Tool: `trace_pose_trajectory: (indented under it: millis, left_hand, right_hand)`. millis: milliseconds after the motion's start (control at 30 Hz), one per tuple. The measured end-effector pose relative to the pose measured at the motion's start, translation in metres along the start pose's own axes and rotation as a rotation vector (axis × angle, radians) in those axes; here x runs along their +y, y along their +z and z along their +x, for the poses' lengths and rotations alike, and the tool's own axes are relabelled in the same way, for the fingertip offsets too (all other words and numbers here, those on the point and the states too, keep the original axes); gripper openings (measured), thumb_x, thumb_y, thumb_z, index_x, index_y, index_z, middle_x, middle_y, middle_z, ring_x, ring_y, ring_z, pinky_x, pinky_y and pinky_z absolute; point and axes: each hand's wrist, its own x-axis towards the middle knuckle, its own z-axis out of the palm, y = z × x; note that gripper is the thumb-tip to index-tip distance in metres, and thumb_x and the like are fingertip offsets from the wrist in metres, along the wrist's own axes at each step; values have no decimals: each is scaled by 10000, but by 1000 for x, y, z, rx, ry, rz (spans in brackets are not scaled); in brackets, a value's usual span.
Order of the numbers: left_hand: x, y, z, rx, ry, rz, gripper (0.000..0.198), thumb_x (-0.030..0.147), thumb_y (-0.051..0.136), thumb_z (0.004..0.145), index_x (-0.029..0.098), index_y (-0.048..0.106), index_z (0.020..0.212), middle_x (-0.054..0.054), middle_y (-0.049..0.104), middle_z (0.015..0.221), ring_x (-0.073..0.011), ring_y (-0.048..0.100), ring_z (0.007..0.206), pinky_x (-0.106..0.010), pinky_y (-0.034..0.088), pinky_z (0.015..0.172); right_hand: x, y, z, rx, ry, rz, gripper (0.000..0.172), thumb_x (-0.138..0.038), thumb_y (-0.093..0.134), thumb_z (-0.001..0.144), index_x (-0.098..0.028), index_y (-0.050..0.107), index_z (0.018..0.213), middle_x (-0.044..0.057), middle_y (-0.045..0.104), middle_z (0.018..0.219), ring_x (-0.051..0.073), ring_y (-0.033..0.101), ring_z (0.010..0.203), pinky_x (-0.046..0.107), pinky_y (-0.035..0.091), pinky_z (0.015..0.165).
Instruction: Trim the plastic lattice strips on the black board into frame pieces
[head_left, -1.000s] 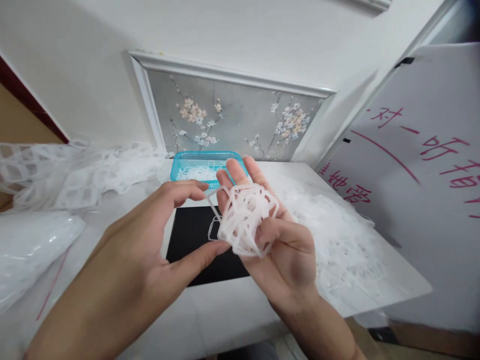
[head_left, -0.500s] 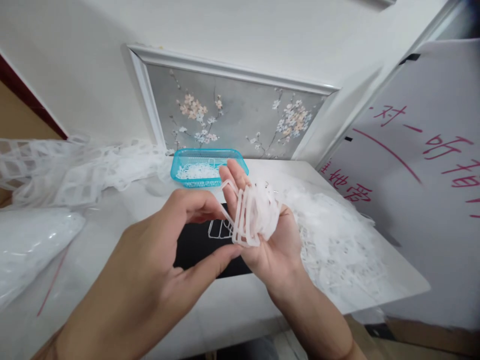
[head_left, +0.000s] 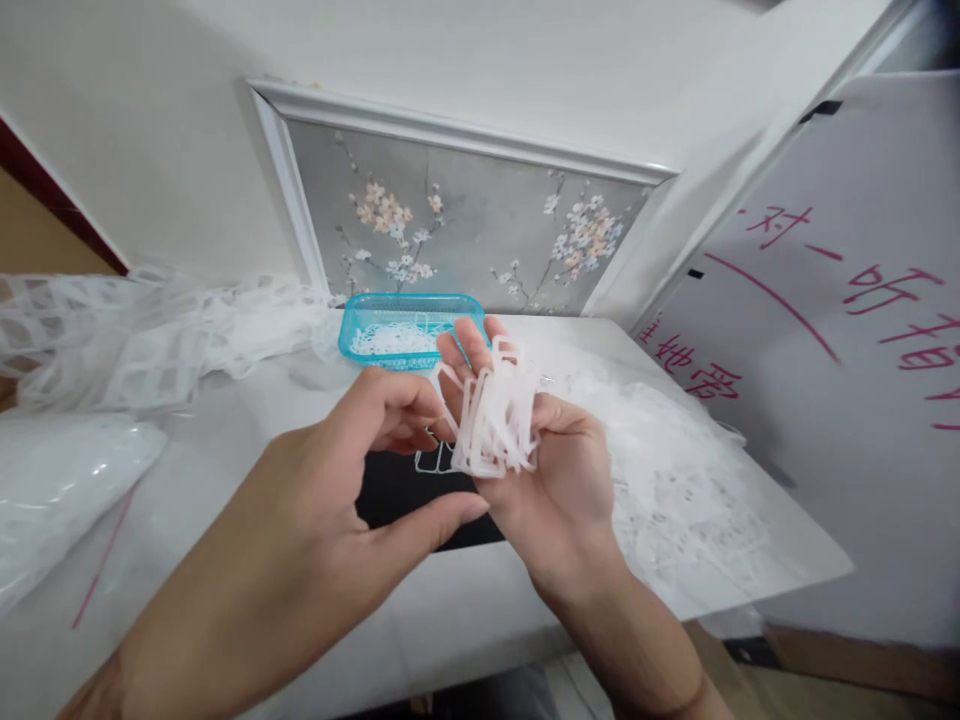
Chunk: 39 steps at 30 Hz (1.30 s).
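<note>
A bundle of thin translucent white plastic frames lies across the palm and fingers of my right hand. My right thumb rests against its right side, while the fingertips extend behind it. At the bundle's left is my left hand, its thumb spread away from curled fingers. Those fingertips are beside the outermost frame; whether they touch it is unclear. Below the hands, a black mat carries a white outlined piece, partly hidden. A blue plastic basket behind them contains many small white pieces.
A large heap of white plastic pieces covers the table's right side. White netlike sheets and a filled clear bag lie at left. A framed floral panel stands behind, and a whiteboard with red writing at right.
My left thumb has come away from the bundle's lower edge. The frames have shifted and fanned out in my right hand, and the right thumb now shows against them.
</note>
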Motion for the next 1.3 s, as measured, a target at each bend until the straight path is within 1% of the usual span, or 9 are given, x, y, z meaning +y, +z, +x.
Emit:
trace_pose_trajectory:
  millis: [100, 433, 600, 733, 833, 900, 1033, 1133, 1300]
  left_hand:
    - [-3, 1, 3, -28, -3, -8, 464, 505, 752, 775, 383, 498, 1143, 35, 711, 997, -244, 721, 924, -326, 625, 667]
    - [-6, 2, 9, -75, -12, -51, 469, 472, 765, 780, 364, 496, 1149, 24, 713, 1052, -251, 713, 949, -355, 608, 717]
    - [-1, 1, 16, -112, -116, -244, 370, 410, 710, 839, 299, 491, 1116, 1, 697, 1013, -229, 699, 897, -335, 574, 725]
    - [4, 0, 22, -127, -190, -467, 284, 383, 654, 890, 272, 470, 1076, 6, 684, 992, -221, 682, 905, -331, 555, 757]
    - [3, 2, 23, -159, -206, -504, 233, 381, 592, 933, 281, 441, 1079, 17, 675, 972, -203, 675, 869, -327, 547, 760]
    - [-1, 4, 23, -153, -202, -504, 221, 372, 581, 939, 287, 438, 1083, 22, 672, 958, -188, 671, 826, -312, 545, 733]
    - [-11, 9, 23, -95, -150, -496, 289, 333, 673, 873, 284, 461, 1063, 40, 663, 861, -153, 653, 693, -242, 517, 597]
    - [-15, 10, 24, -110, -115, -456, 324, 292, 710, 843, 291, 454, 1041, 69, 648, 790, -113, 613, 601, -195, 477, 534]
    - [-14, 10, 27, -130, -132, -478, 300, 344, 705, 847, 287, 456, 1004, 60, 648, 801, -124, 633, 621, -184, 460, 480]
  right_hand:
    - [-1, 0, -4, 52, -25, -5, 598, -35, 468, 667, -308, 606, 1181, -27, 723, 1150, 189, 666, 1113, 391, 566, 959]
    - [1, -1, -8, 34, -67, -20, 704, 7, 509, 716, -357, 549, 1318, -46, 717, 1192, 153, 690, 1046, 298, 590, 876]
    - [2, -2, -8, 35, -65, -59, 780, 20, 554, 681, -394, 533, 1342, -90, 682, 1266, 131, 682, 1057, 249, 585, 870]
    - [4, -5, -8, -28, -49, -110, 682, -2, 561, 708, -341, 587, 1299, -73, 667, 1297, 135, 670, 1092, 233, 574, 898]
    - [5, -6, -8, -64, -34, -127, 652, -3, 552, 721, -332, 599, 1282, -72, 651, 1324, 134, 662, 1114, 218, 573, 881]
    - [6, -6, -8, -77, -30, -129, 650, -1, 541, 725, -330, 599, 1283, -71, 647, 1329, 134, 669, 1103, 221, 574, 876]
    - [6, -4, -7, -82, -38, -124, 646, 7, 537, 721, -312, 602, 1279, -58, 658, 1318, 124, 678, 1078, 220, 568, 886]
    - [5, -3, -7, -51, -42, -127, 647, 4, 523, 700, -298, 609, 1266, -47, 676, 1292, 129, 689, 1045, 238, 574, 868]
    - [4, -4, -6, -23, -63, -139, 654, -20, 537, 678, -325, 603, 1252, -56, 672, 1293, 156, 679, 1080, 305, 561, 936]
